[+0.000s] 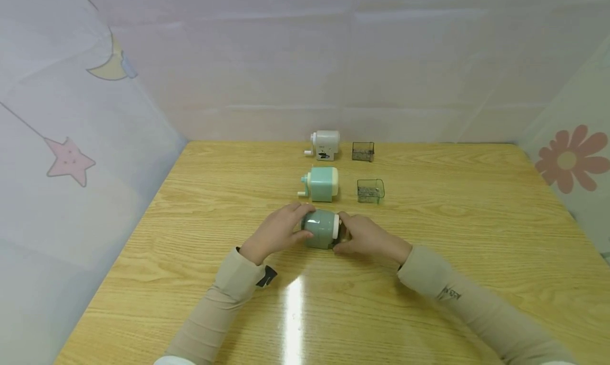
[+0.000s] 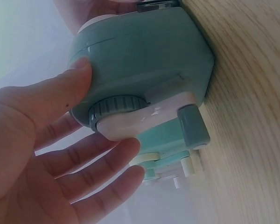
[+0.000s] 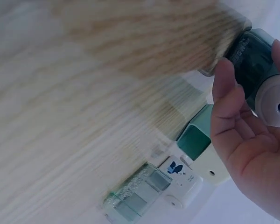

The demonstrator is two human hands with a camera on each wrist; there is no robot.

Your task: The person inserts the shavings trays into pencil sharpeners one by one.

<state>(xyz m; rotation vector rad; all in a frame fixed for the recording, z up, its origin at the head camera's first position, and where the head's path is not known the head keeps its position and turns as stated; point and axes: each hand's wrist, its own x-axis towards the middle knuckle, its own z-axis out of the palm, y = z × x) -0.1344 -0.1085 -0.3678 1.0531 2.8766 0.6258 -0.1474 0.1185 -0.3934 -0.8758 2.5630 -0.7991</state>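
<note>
No readable brand here; the white sharpener [image 1: 325, 144] at the back carries a dark printed mark, too small for us to read. Ahead of our hands stand the mint sharpener [image 1: 321, 184] and two clear shavings drawers [image 1: 370, 190] to its right. We've got the grey-green sharpener [image 1: 322, 228] at mid-surface [image 1: 476, 238], glossy body, white crank arm (grey knob on the left end). Left hand [image 1: 277, 232] cups its crank end, grip loosely curled round it; right hand [image 1: 367, 237] holds the white front end.
</note>
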